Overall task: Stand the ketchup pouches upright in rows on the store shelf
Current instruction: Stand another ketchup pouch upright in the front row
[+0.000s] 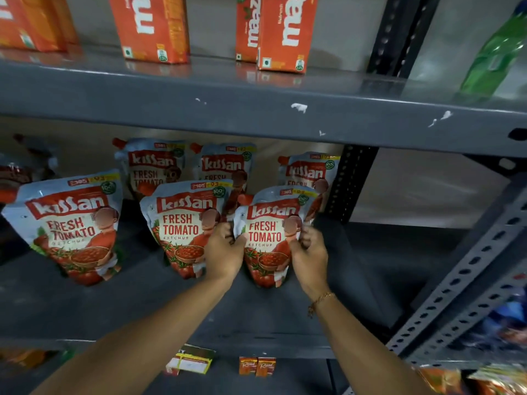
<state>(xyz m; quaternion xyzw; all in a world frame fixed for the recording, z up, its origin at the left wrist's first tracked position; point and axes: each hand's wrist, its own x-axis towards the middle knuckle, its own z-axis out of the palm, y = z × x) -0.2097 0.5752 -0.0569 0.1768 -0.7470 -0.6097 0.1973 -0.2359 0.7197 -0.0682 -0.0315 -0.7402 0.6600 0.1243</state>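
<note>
Several Kissan ketchup pouches stand upright on the grey middle shelf (85,303). The front row holds a left pouch (71,226), a middle pouch (182,226) and a right pouch (268,238). Behind them stand three more: a back-left pouch (151,166), a back-middle pouch (225,163) and a back-right pouch (310,172). My left hand (224,252) grips the left edge of the front right pouch. My right hand (309,258) grips its right edge. That pouch stands upright on the shelf between both hands.
Orange juice cartons (151,27) and a green bottle (496,55) stand on the upper shelf (256,115). A perforated upright post (348,181) rises just right of the pouches. Dark packets (17,172) sit at far left. Small boxes (256,366) lie on the shelf below.
</note>
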